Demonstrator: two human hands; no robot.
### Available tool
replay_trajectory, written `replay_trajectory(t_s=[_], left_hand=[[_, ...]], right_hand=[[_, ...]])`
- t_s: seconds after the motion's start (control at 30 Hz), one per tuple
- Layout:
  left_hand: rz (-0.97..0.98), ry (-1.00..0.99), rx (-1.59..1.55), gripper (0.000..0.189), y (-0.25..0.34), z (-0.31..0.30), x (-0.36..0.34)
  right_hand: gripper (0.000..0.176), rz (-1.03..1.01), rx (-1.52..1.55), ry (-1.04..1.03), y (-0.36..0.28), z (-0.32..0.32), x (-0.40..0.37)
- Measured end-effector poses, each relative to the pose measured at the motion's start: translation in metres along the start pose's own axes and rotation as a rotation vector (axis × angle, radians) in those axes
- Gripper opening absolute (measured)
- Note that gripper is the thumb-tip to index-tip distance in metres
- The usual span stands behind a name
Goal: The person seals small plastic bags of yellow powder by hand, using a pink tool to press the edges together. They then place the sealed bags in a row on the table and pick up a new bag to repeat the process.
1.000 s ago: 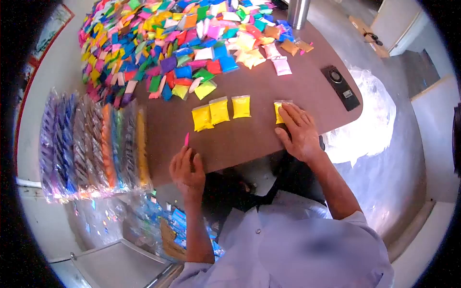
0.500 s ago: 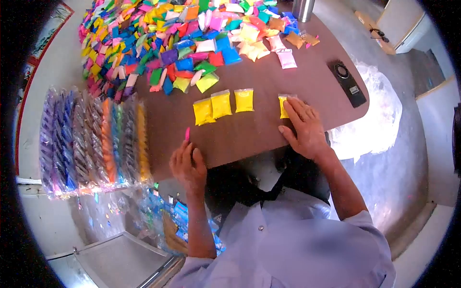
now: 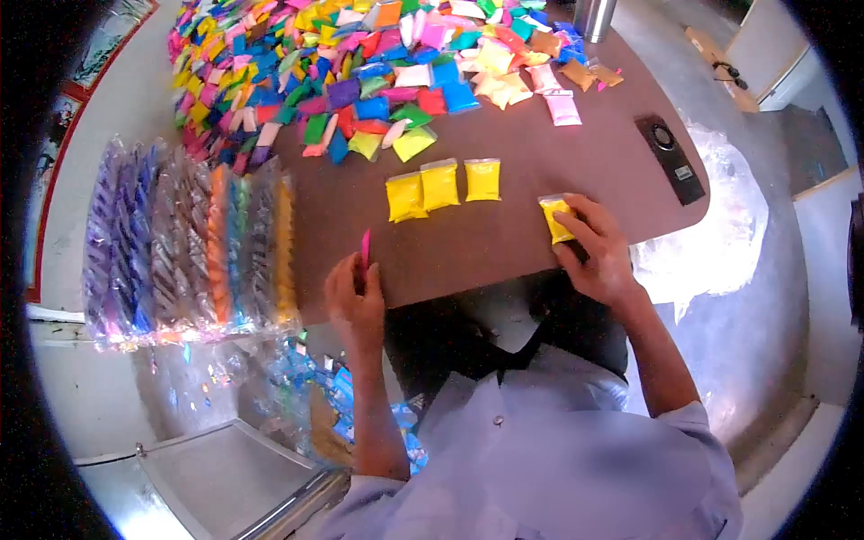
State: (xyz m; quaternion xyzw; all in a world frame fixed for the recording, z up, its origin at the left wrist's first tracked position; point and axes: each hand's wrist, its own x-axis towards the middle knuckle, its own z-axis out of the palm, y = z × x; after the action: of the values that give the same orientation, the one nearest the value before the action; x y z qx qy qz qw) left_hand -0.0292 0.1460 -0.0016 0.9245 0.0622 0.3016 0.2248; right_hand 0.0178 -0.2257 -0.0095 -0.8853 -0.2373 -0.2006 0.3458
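My left hand is closed around a slim pink stick-like tool, whose tip points up past the fingers; its lower part is hidden. At the table's front edge, my right hand pinches a small yellow packet between thumb and fingers. The packet is clear film with yellow filling, tilted slightly, and its right side is covered by the fingers. Between the hands and farther back lie more yellow packets: one alone, and an overlapping group with one on top of another.
A large heap of many-coloured packets covers the back of the brown table. Bagged bundles of striped, coloured packs stand at the left. A black device with a dial and a metal flask sit towards the right.
My right hand has gone from lying over the yellow packet to pinching it, and the packet has shifted towards the front edge. The pink tool stands more upright in my left hand. The view has shifted slightly.
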Motion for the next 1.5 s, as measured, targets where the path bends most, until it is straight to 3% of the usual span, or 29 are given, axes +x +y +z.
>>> replay_trajectory(t_s=[0.23, 0.3, 0.73, 0.9, 1.17, 1.5], left_hand=[[0.088, -0.149, 0.116, 0.016, -0.009, -0.003, 0.020], [0.122, -0.130, 0.305, 0.015, -0.005, -0.003, 0.020], [0.212, -0.397, 0.433, 0.015, -0.006, -0.020, 0.039], [0.239, -0.489, 0.312, 0.011, -0.013, -0.029, 0.050], [0.286, -0.618, 0.521, 0.009, -0.015, -0.027, 0.063], [0.288, -0.558, 0.447, 0.024, -0.009, -0.035, 0.025]], right_hand=[[0.047, -0.055, -0.024, 0.089, 0.001, 0.003, -0.004], [0.046, -0.062, -0.027, 0.119, 0.005, 0.004, -0.005], [0.040, -0.077, -0.001, 0.170, 0.007, 0.002, -0.008], [0.040, -0.090, 0.053, 0.198, 0.007, 0.003, -0.008], [0.040, -0.064, 0.016, 0.196, 0.009, 0.008, -0.009], [0.042, -0.058, 0.008, 0.188, 0.010, 0.007, -0.009]])
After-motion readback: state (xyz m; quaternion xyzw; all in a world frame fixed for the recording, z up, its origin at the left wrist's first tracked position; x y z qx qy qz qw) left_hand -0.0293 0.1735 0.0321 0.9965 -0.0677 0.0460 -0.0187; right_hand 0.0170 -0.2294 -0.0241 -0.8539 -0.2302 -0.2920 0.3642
